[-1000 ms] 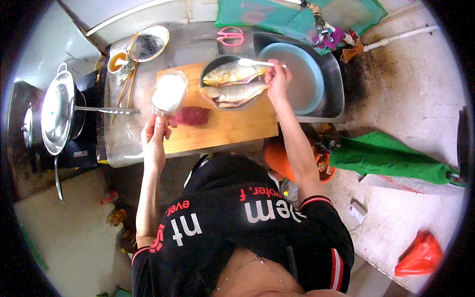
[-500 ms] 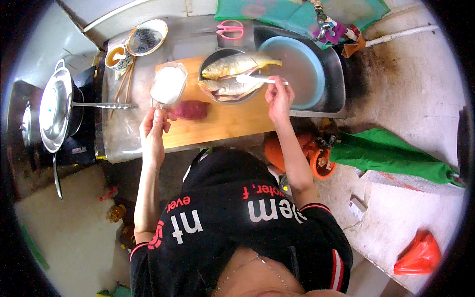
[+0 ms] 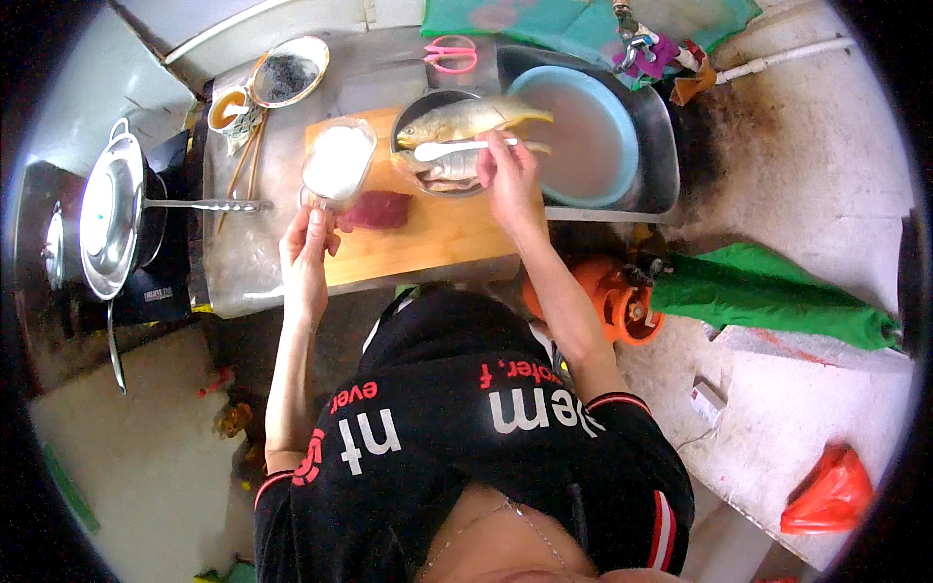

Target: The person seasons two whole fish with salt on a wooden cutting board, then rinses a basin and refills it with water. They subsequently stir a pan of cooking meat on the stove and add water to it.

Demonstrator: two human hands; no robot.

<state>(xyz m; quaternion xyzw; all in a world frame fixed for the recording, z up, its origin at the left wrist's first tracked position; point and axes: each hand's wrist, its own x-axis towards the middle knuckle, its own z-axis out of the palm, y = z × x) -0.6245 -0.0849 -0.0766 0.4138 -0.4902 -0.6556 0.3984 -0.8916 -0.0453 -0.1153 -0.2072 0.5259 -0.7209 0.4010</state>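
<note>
My left hand (image 3: 309, 241) is closed on the handle of a clear container (image 3: 369, 158), which holds white powder (image 3: 339, 160) above the left part of a wooden cutting board (image 3: 428, 243). With closed fingers, my right hand (image 3: 512, 177) grips a white spoon (image 3: 437, 151). The spoon's bowl is over two whole fish, a yellowish upper fish (image 3: 466, 120) and a scored lower fish (image 3: 452, 171). Both lie in a round metal bowl (image 3: 439, 101) on the board. A dark red lump (image 3: 379, 209), perhaps meat, lies close to my left hand.
To the right, a blue basin (image 3: 630, 146) of cloudy water stands in the sink (image 3: 664, 175). Pink scissors (image 3: 453, 55), a dish of dark bits (image 3: 321, 60), an orange cup (image 3: 216, 115) and chopsticks (image 3: 250, 173) lie behind. At left is a pan (image 3: 94, 194); below right, an orange gas cylinder (image 3: 593, 287).
My right hand has moved left with the spoon, bringing the spoon's bowl nearer the fish heads and the container. The container in my left hand has shifted slightly right.
</note>
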